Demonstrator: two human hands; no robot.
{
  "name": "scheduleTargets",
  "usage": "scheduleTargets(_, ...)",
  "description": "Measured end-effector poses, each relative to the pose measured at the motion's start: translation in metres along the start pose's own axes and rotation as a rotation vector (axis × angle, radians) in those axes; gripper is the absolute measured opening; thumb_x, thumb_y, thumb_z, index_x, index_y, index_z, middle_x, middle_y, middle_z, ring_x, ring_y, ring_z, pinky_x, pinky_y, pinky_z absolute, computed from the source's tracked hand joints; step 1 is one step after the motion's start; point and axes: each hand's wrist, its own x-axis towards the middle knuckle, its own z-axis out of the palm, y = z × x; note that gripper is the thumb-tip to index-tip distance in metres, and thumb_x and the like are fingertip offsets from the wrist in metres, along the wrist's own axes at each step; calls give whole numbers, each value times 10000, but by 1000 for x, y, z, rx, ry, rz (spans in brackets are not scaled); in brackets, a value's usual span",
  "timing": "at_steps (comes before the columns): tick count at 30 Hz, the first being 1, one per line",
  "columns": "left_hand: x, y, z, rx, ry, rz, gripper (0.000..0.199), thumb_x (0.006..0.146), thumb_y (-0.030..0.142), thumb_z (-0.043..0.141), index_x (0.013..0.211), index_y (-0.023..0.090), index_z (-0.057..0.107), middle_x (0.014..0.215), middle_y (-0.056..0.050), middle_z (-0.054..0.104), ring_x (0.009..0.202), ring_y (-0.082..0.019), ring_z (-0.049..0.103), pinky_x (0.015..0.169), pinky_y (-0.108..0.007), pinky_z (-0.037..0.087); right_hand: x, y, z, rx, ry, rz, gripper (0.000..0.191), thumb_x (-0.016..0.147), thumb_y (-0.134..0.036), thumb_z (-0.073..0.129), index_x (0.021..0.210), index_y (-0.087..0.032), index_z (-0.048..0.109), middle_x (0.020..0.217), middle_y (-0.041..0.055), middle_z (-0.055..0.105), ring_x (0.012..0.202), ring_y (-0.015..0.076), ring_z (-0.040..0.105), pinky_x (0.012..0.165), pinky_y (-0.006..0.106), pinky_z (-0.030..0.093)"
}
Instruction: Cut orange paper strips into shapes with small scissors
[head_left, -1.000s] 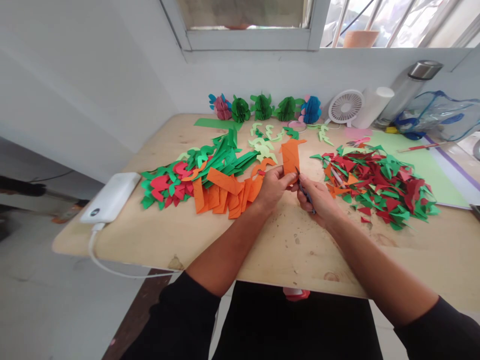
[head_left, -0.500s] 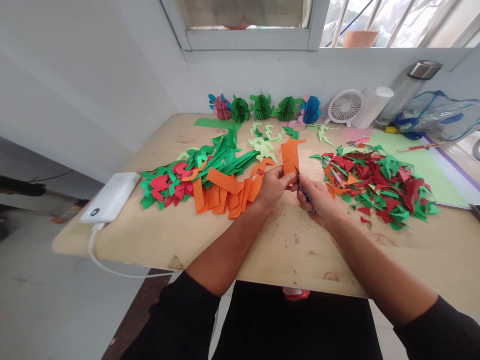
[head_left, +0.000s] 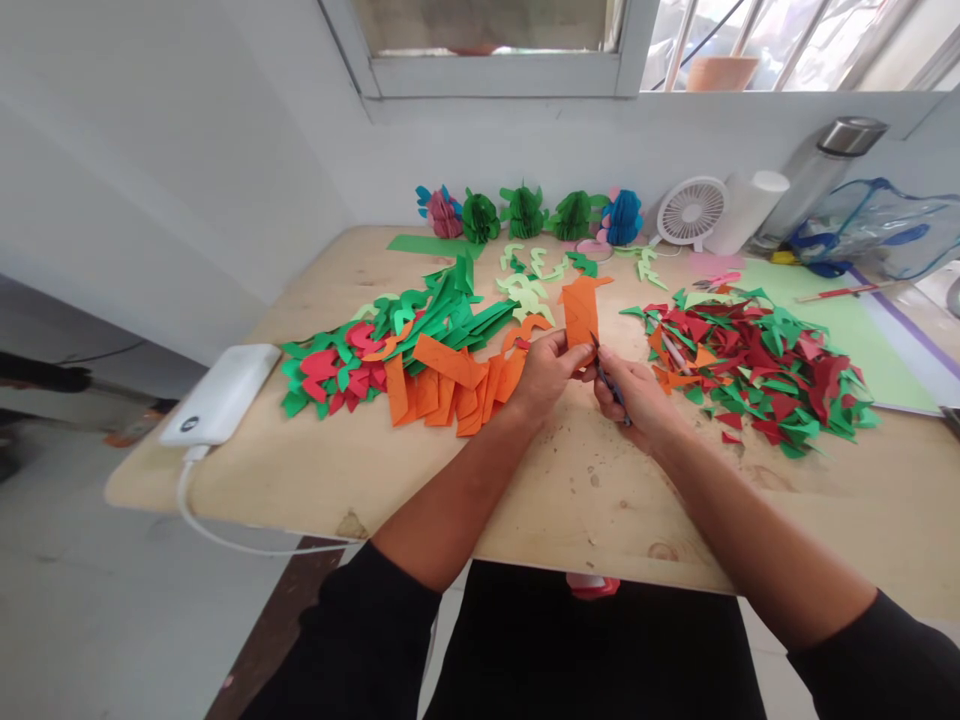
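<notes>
My left hand (head_left: 550, 372) pinches the lower end of an orange paper strip (head_left: 580, 310), which stands upright and carries drawn lines. In my right hand (head_left: 636, 395) is a pair of dark scissors (head_left: 611, 385), its blades at the strip's lower right edge. Just left of my left hand lies a fanned pile of orange paper pieces (head_left: 450, 395). Folded green paper strips (head_left: 457, 320) lie behind that pile, with red cut shapes (head_left: 321, 372) farther left. Beyond the held strip are light green cut shapes (head_left: 527, 295).
A heap of red, green and orange scraps (head_left: 765, 360) covers the table's right side. Folded paper figures (head_left: 523, 212) line the wall beside a small white fan (head_left: 691, 212) and a bottle (head_left: 832, 180). A white power bank (head_left: 221, 395) with a cable sits at the left edge.
The view has shifted very slightly. Both hands, the orange strip and the scissors keep almost the same position.
</notes>
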Motion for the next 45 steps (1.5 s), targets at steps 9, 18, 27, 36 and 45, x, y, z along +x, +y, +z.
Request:
scheduleTargets(9,1,-1,-1,12,4,-15,128,712,261,610,677,142,578,594,11,535,517,-72,460,581,-244,414,0,0,-1,7,-9,8,506,616,-636,736,678,-150,607,438,-81,392,358,25,236,338,183,106)
scheduleTargets(18,0,0,-1,15,-8,-5,133,709,261,594,645,148,569,562,19,511,522,-77,455,583,-240,416,1,1,-1,-8,5,2,488,637,-627,727,679,-160,595,460,-74,401,372,33,257,331,181,123)
scheduleTargets(27,-1,1,0,13,-1,-4,119,710,250,589,655,146,575,582,14,521,524,-72,446,574,-238,421,0,1,-1,-22,-1,-7,475,652,-632,707,673,-171,594,465,-74,391,379,43,246,336,197,118)
scheduleTargets(36,-1,0,0,16,-1,-6,132,717,260,602,656,145,580,557,17,513,519,-77,452,579,-240,413,0,2,-1,-2,-2,-9,493,640,-633,727,661,-159,595,455,-73,395,372,28,249,328,170,126)
scheduleTargets(45,0,0,0,19,8,-5,149,708,273,621,644,148,572,560,17,513,517,-74,450,566,-234,401,0,0,0,-13,-1,-8,487,648,-634,716,664,-163,592,460,-73,396,368,31,249,324,176,120)
